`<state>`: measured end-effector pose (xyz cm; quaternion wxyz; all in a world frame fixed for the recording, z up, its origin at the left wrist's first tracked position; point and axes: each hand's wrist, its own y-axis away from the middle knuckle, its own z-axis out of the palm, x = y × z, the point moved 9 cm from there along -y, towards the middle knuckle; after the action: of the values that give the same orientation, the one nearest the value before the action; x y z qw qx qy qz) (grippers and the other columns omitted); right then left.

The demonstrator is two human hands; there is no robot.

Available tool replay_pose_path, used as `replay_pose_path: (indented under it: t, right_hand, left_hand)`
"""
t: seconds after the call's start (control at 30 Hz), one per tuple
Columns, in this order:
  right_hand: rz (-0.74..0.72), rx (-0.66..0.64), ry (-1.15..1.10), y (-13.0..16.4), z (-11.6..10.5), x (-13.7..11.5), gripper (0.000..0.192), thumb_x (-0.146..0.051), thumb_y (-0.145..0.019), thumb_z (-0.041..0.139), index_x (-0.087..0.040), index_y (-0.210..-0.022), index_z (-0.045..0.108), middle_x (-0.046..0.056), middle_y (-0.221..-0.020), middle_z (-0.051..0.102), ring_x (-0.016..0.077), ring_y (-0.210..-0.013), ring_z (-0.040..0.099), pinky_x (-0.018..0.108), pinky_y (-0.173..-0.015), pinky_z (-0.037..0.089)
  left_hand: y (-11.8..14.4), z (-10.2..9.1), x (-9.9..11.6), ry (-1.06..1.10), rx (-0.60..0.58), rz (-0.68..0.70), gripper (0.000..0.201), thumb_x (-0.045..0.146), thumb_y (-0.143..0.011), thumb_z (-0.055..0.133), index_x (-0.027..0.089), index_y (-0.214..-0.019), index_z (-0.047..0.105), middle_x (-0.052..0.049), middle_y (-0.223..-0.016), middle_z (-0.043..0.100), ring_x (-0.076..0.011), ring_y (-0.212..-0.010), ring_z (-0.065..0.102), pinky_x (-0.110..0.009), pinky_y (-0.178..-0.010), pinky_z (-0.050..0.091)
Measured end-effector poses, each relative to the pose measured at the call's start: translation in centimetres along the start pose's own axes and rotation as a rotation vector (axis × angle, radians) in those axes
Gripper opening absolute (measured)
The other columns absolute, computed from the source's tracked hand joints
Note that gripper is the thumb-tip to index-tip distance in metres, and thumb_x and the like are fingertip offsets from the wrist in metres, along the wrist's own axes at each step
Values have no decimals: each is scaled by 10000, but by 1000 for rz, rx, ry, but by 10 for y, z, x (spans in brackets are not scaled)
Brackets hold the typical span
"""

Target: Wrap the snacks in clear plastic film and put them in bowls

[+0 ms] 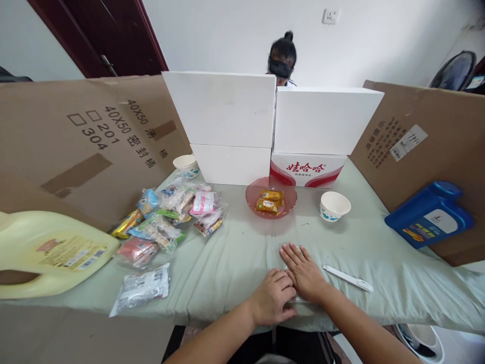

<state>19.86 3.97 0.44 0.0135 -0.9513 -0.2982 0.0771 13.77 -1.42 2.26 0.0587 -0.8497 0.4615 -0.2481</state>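
Observation:
My right hand (303, 270) lies flat, palm down, on the pale green cloth (235, 253), fingers slightly apart. A small clear wrapper seems to lie under it, though I cannot tell for sure. My left hand (272, 298) is curled beside it near the table's front edge, touching the right hand. A white pen-like tool (347, 278) lies just right of my right hand. Farther back, a pink glass bowl (271, 198) holds two or three orange snack packets (269, 201).
Several wrapped snacks (166, 222) lie at the left. White paper cups (334, 206) (186, 165) stand right and left. A yellow jug (49, 250) and a blue jug (430, 215) lie on their sides. Cardboard walls (87, 141) and white boxes (227, 108) fence the table; a person sits behind.

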Motion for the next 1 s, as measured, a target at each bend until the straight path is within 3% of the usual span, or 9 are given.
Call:
replay_pose_path:
  t: [0.1,0.17,0.3,0.37,0.5,0.67,0.8,1.0]
  right_hand:
    - [30,117,-73,14,-26,6,489,-271,-966,342,-196,-1449,359,88,-1516,347,261,-1432,209,545,-1129,239]
    - [-28,140,-148,32,-37,-1,495,-331,-970,354,-197,-1446,366,105,-1491,388,252,-1423,239,519,-1129,265]
    - [-174,-28,-259,69,-27,-25,727,-578,-826,566,-201,-1426,406,141,-1432,457,311,-1349,371,481,-1091,348]
    - [-108,-7,-279,79,-21,-23,653,-523,-820,598,-219,-1381,459,137,-1385,500,305,-1302,428,470,-1071,375]
    - [115,216,-415,79,-20,-2,368,-320,-889,516,-215,-1241,537,119,-1205,605,231,-1148,559,378,-966,478]
    - [469,421,-563,71,-12,36,509,-395,-902,477,-145,-1337,391,80,-943,676,190,-770,664,306,-697,553]
    - [550,423,-409,60,-11,42,375,-346,-948,359,-154,-1245,484,67,-873,694,200,-760,677,304,-674,529]
    - [541,301,-75,43,-10,31,306,-225,-960,332,-177,-1147,569,89,-1001,684,176,-729,668,261,-561,449]
  left_hand:
    - [6,-3,4,-29,9,-11,163,337,-825,640,181,-869,619,-51,-905,632,-207,-922,542,-347,-838,434]
    - [10,-6,11,-51,12,18,83,237,-870,556,183,-839,611,-53,-859,629,-205,-920,551,-344,-834,444]
    - [12,-18,23,-27,59,55,100,180,-865,494,180,-826,586,-56,-837,627,-212,-927,568,-362,-864,454]
    - [7,-24,22,28,79,22,113,166,-862,452,175,-871,564,-66,-876,633,-207,-904,582,-352,-847,467]
    - [-13,-24,-2,61,21,-201,183,167,-921,328,180,-912,510,-55,-802,630,-184,-697,605,-301,-660,477]
    - [-38,-6,-41,-33,-164,-550,161,182,-952,353,163,-955,513,-69,-807,679,-214,-720,667,-290,-619,459]
    - [-43,4,-52,-114,-230,-693,178,195,-961,375,143,-990,543,-97,-849,708,-226,-760,690,-286,-619,455]
    - [-43,9,-50,-195,-185,-684,215,150,-955,368,144,-975,581,-90,-845,697,-227,-722,682,-297,-601,464]
